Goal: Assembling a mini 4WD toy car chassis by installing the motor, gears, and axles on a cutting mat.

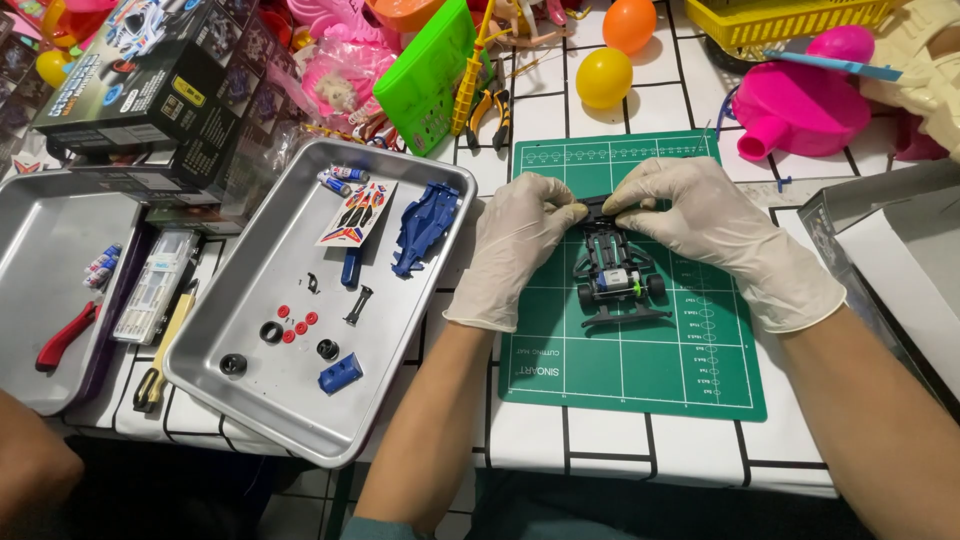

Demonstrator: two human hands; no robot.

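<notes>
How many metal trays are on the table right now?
2. One metal tray lies just left of the green cutting mat, holding small car parts; a second tray sits at the far left edge, partly cut off.

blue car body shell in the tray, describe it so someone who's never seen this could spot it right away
Find the metal tray left of the green cutting mat. In its top right corner lies the blue car body shell, long and sculpted, beside a sticker sheet. It is far larger than the small blue block near the tray's bottom.

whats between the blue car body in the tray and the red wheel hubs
In the head view, between the blue car body and the red hubs lie a blue rod-like part and a small black part, all on the tray.
</notes>
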